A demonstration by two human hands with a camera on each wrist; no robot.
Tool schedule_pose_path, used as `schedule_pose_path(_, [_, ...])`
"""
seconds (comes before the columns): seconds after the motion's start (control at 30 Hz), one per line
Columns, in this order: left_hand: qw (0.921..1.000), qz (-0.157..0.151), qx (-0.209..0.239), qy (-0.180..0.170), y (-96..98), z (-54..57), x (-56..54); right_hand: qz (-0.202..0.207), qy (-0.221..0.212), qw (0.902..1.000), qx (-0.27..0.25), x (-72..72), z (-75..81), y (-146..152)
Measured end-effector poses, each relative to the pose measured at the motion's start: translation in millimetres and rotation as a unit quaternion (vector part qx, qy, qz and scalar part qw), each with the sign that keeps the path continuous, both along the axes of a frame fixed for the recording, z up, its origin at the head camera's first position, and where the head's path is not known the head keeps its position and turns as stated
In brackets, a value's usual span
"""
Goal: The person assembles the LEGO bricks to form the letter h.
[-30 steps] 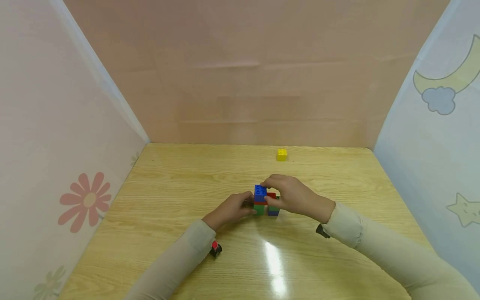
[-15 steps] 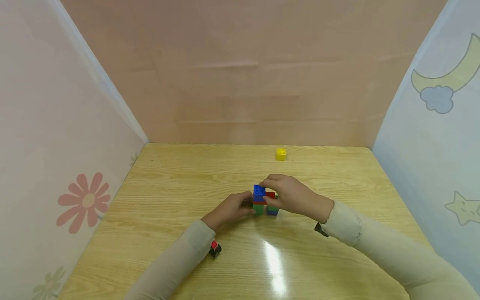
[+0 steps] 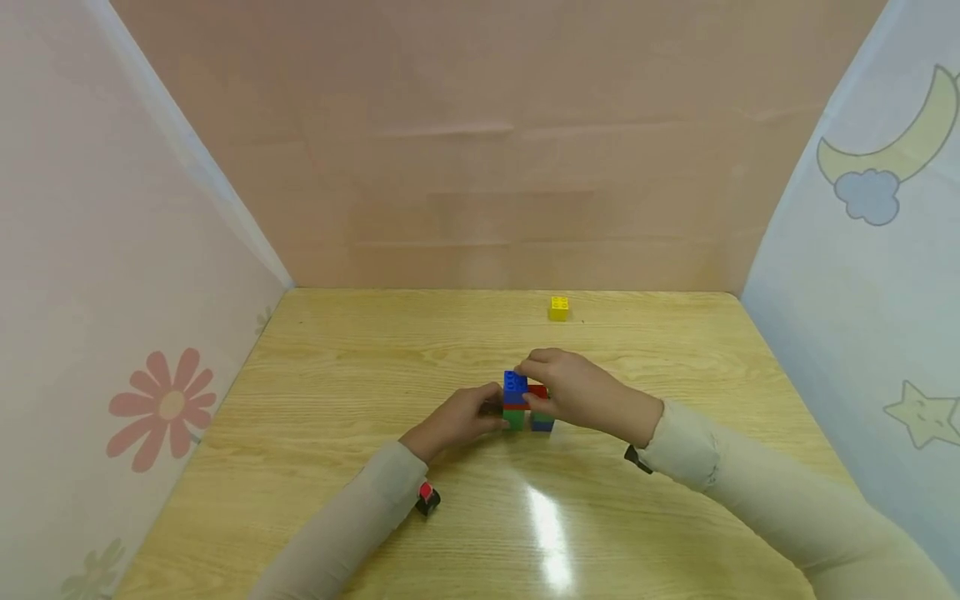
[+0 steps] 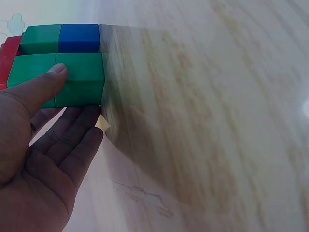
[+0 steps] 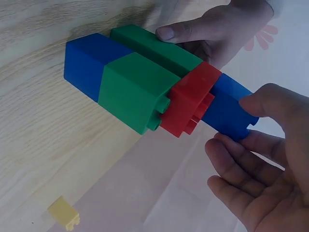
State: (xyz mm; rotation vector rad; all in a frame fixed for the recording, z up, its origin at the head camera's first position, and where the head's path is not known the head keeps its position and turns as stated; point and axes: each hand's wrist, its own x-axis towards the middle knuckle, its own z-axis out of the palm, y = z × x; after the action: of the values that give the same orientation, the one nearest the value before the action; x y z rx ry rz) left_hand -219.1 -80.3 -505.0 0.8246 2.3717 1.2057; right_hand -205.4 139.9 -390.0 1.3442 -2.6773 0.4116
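Note:
A toy building-brick structure stands on the table in the head view. One column is two green bricks (image 4: 79,79); the other has a green brick (image 5: 135,87) over a blue brick (image 5: 87,63). A red brick (image 5: 193,89) bridges the tops of both, its studs partly bare. Another blue brick (image 3: 514,393) sits on the red one, above the all-green column. My left hand (image 3: 453,422) holds that green column, thumb on its near face and fingers behind. With thumb and fingers, my right hand (image 3: 588,397) pinches the upper blue brick, covering part of the structure in the head view.
A single yellow brick (image 3: 558,309) lies near the back edge of the wooden table (image 3: 360,350). Cloth walls enclose the table at the back (image 3: 480,150) and both sides. A black wrist device (image 3: 428,500) shows below the left sleeve.
The whole head view has shifted slightly, so everything sits a little further left in it. Both hands keep the same hold, and the bricks keep their arrangement.

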Motion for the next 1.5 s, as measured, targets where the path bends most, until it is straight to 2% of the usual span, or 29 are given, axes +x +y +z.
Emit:
schedule_pose_path(0.23, [0.9999, 0.004, -0.007, 0.011, -0.9, 2.9, -1.4, -0.003, -0.008, 0.9999, -0.011, -0.6, 1.9, -1.8])
schedule_pose_path(0.5, [1.0, 0.006, -0.005, 0.0, -2.6, 2.5, -1.7, -0.017, -0.034, 0.9991, -0.016, 1.1, 1.1, -1.8])
schedule_pose_path(0.8, [0.9999, 0.001, 0.001, -0.01, -2.3, 3.0, -4.0, -0.012, -0.003, 0.9999, -0.009, 4.1, 2.4, 0.2])
schedule_pose_path(1.17, [0.9999, 0.01, -0.011, -0.002, -0.9, 4.4, -2.0, -0.025, -0.019, 0.9993, -0.023, 3.3, -0.7, 2.2])
schedule_pose_path(1.5, [0.9998, 0.007, -0.016, -0.001, 0.6, -0.5, 0.8, -0.029, -0.032, 0.9985, -0.035, 4.2, -7.2, 4.9])
